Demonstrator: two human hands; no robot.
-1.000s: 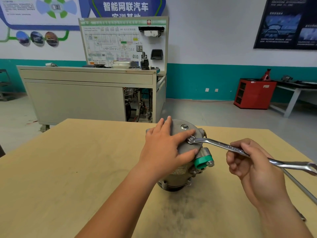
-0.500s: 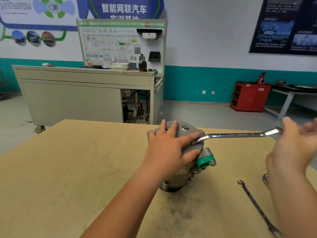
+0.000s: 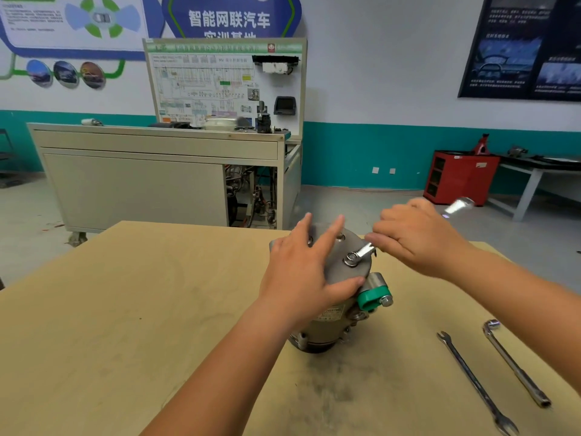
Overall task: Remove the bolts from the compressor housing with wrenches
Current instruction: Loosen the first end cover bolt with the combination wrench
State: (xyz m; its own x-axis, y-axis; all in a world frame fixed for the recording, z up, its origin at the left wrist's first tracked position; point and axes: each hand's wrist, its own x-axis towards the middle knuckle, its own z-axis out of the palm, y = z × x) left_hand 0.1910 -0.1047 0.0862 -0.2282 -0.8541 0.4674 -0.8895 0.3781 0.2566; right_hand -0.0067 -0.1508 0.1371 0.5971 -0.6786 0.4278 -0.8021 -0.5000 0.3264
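We see the grey metal, drum-shaped compressor housing (image 3: pixel 361 273) standing on end near the middle of the pale wooden table (image 3: pixel 125 309), a little towards its right side. On the housing's flat top plate a steel bolt (image 3: pixel 351 257) sits inside the ring end of a silver combination wrench (image 3: pixel 365 249). A second bolt head (image 3: pixel 340 236) shows further back on the same plate. A green plastic cap (image 3: pixel 372 297) with a small metal fitting juts from the housing's right flank, just below the top plate.

The left hand (image 3: pixel 308 272) lies flat over the left part of the top plate. Its grip is apart: the fingers are spread and straight, and the thumb presses against the rim beside the green cap. The right hand (image 3: pixel 418 240) has its grip clamped on the wrench shaft, fingers curled round it close to the ring end. The open end of the wrench pokes out beyond the knuckles, blurred.

A dark smudge (image 3: pixel 330 388) stains the table in front of the housing's base. Well to the right lie a slim open-ended wrench (image 3: pixel 474 382) and, just beside it, a stouter steel wrench (image 3: pixel 515 363) with a ring head at its far end. The two are roughly parallel and not touching.

Beyond the table stand a beige cabinet bench (image 3: pixel 141 184) with a wiring-diagram board (image 3: pixel 220 86) and, further right, a red cabinet (image 3: pixel 459 177) against the white and teal wall.
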